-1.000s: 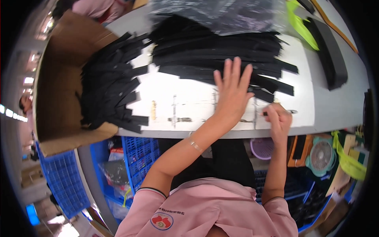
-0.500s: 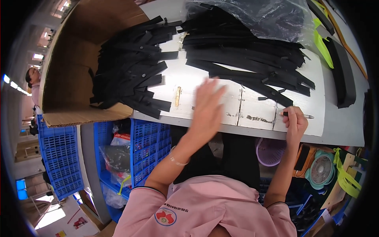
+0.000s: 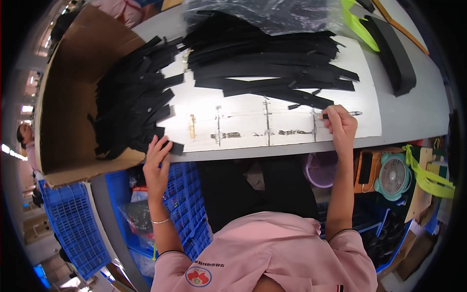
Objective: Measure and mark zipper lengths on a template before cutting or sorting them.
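Observation:
My right hand (image 3: 343, 125) is closed around a slim pen (image 3: 356, 113), its fingertips at the lower right of a white marked board (image 3: 243, 121). At the box's near right corner, my left hand (image 3: 158, 158) has its fingers stretched out and slightly apart, touching the ends of black fabric strips (image 3: 121, 107). Those strips lie in a heap that spills from the box onto the board. Another pile of black strips (image 3: 258, 63) stretches across the far side of the board, small dark pieces showing on some of them. Dark lines and smudges mark the white surface.
An open cardboard box (image 3: 68, 107) stands at left, with blue crates (image 3: 75, 228) below. Clear plastic sheeting (image 3: 301, 14) covers the far edge. A long black block (image 3: 391, 58) lies at far right. Under the table are a purple basket (image 3: 321, 170) and a green fan (image 3: 393, 176).
My left hand has swept left from mid-board to the strips at the box corner. My right hand still holds the pen. The view has shifted, so the table's contents appear further left and higher.

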Tool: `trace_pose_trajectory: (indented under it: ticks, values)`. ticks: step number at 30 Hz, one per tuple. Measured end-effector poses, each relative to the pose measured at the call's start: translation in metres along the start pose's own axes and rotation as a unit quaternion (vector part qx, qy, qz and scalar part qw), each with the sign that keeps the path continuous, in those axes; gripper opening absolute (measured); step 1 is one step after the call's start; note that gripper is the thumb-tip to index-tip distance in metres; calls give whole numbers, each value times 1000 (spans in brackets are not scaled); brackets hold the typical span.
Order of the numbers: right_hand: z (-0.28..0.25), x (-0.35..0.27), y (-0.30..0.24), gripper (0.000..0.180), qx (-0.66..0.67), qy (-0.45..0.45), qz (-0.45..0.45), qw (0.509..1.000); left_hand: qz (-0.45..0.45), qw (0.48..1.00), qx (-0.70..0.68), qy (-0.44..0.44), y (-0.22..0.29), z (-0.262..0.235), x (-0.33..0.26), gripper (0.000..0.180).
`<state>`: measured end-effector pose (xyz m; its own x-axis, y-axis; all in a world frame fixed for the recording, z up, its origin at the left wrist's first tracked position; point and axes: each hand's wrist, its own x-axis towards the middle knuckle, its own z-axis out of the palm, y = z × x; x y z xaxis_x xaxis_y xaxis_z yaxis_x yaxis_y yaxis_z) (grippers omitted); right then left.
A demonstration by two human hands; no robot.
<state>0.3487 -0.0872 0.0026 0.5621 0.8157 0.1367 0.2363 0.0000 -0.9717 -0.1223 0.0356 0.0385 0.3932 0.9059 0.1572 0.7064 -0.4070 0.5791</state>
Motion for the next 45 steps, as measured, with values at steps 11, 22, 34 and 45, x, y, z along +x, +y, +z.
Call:
trace_pose_trajectory:
  ticks: [11,22,34,45]
  values:
    - [12,3,-8,23,-8,0,0,1000,41,998,7,49,50,53,51,15]
    - [21,-21,-15,32,-201,72,-197,957,193,970,-144,-10,195,190,80,22]
    - [1,-55,-1,40,-390,104,-269,874,166,985,-42,30,148,156,42,28]
    - [-6,-59,19,35,-397,155,-246,870,38,994,94,29,89,113,-4,53]
